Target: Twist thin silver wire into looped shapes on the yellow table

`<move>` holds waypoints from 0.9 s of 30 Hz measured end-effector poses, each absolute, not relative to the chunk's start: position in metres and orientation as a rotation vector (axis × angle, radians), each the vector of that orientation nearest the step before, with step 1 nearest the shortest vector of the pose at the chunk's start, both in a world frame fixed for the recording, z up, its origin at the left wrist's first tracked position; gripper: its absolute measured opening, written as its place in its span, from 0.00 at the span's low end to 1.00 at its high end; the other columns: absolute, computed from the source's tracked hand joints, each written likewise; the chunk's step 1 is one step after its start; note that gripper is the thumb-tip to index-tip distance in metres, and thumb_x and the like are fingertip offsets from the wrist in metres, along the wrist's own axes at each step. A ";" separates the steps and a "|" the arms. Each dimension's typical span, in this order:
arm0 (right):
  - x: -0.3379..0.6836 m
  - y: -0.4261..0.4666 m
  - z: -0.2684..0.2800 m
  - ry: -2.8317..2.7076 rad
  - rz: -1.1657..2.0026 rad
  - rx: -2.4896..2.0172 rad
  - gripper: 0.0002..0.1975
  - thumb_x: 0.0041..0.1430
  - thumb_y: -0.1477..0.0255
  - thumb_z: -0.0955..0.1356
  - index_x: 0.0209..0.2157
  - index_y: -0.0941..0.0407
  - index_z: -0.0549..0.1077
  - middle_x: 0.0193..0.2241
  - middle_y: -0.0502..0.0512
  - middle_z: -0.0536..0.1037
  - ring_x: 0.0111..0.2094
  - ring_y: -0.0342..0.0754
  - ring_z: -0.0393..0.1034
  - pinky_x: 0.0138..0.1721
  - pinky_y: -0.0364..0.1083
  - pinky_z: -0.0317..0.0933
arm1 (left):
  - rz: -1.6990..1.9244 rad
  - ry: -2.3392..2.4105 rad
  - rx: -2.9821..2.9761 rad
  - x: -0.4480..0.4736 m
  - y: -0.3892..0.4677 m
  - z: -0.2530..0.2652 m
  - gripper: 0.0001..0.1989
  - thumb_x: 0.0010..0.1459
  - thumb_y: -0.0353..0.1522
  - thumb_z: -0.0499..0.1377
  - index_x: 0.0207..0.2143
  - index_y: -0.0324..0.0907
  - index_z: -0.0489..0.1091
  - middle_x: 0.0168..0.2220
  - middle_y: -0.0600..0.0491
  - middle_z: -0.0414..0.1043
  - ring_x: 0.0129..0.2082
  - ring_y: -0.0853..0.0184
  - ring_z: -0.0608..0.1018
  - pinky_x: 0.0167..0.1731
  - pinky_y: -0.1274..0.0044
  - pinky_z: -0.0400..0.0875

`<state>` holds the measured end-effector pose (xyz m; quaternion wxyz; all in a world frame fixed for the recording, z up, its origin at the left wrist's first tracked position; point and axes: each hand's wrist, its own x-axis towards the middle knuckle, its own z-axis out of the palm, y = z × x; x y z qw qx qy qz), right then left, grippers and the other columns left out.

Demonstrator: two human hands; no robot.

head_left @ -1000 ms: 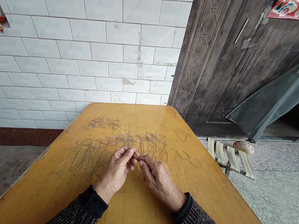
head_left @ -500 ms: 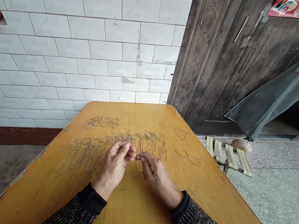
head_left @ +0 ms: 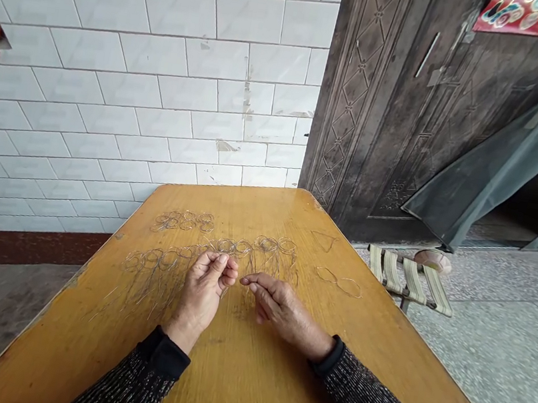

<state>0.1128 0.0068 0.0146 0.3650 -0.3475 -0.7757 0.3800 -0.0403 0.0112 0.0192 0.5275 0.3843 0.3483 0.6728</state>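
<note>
My left hand is raised above the middle of the table, thumb and fingers pinched together. A short bit of thin wire seems to show just below its fingertips. To its right, my right hand is closed in a pinch with its fingertips pointing left, a small gap away from the left ones. Whatever is between the right fingertips is too fine to make out. Behind both hands lies a row of thin wire loops with long loose tails. A smaller cluster of wire loops sits farther back on the left.
On the right of the wooden table lie a figure-eight wire and a bent triangular wire. A tiled wall stands behind. A strapped folding stool is beside the table's right edge, near a dark carved door.
My fingertips have moved slightly apart, the right hand's index finger now straighter. Both hands stay pinched over the same spot. The view has shifted a little.
</note>
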 end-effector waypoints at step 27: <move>0.119 0.006 0.014 -2.221 0.573 -1.009 0.16 0.61 0.73 0.55 0.44 0.59 0.69 0.21 0.51 0.70 0.21 0.42 0.63 0.26 0.41 0.57 | 1.666 0.852 1.022 -0.048 0.013 0.021 0.09 0.49 0.35 0.62 0.26 0.39 0.66 0.25 0.56 0.71 0.24 0.75 0.72 0.27 0.81 0.67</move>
